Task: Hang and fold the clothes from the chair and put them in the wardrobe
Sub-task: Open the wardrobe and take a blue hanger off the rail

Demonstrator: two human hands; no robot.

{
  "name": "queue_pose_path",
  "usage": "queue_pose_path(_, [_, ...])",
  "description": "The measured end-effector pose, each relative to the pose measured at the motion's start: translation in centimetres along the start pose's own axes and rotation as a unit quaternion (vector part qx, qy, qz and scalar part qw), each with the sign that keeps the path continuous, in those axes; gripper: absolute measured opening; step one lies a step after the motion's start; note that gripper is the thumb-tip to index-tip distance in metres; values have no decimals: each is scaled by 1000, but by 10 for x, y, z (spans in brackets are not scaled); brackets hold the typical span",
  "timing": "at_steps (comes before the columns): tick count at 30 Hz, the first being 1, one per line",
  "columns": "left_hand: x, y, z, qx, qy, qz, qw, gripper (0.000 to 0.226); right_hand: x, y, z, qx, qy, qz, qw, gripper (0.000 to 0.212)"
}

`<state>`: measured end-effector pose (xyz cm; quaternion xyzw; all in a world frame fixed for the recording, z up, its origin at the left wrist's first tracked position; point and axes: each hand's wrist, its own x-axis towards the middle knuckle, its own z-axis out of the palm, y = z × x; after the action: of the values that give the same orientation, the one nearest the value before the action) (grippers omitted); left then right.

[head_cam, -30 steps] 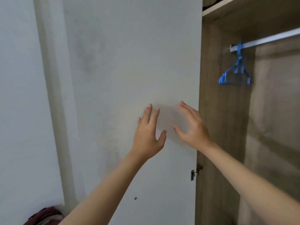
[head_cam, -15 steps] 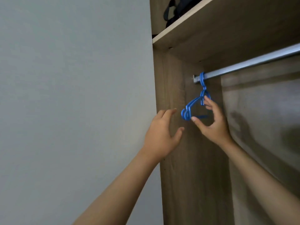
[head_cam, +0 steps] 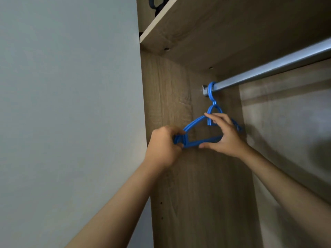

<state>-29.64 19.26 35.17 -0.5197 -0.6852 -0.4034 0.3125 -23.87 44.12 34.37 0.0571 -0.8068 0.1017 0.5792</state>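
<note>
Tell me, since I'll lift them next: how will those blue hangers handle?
The blue hangers look like thin plastic, so probably light and fairly stiff. Several seem bunched on the rail, so one may snag the others.

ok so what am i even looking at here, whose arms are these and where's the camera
There is no machine: a person wears a camera on the head, so you see their own two bare arms reaching into an open wardrobe. A bunch of blue hangers hangs by its hooks on the metal rail, under a wooden shelf. The left hand grips the hangers' left end; the right hand holds them near the middle, thumb under the bottom bar. No clothes are in view.
</note>
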Motion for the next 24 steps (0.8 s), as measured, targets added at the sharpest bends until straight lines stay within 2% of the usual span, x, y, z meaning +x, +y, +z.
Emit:
queue_pose_path(4, [-2, -1, 2, 29, 13, 1, 999, 37, 1, 1, 2, -22, 12, -21, 999, 97])
queue_pose_path(8, [-2, -2, 4, 44, 19, 16, 999, 37, 1, -1, 2, -36, -11, -20, 999, 102])
queue_pose_path(14, [-3, -6, 5, 27, 39, 20, 999, 36, 3, 2, 2, -33, 7, -50, 998, 98])
queue_pose_path(20, [-4, -3, 3, -18, 60, 34, 997, 34, 5, 4, -4, -62, 28, -74, 995, 97])
queue_pose_path(24, [0, 2, 0, -110, 84, 11, 990, 34, 13, 2, -10, -74, 55, -99, 991, 96])
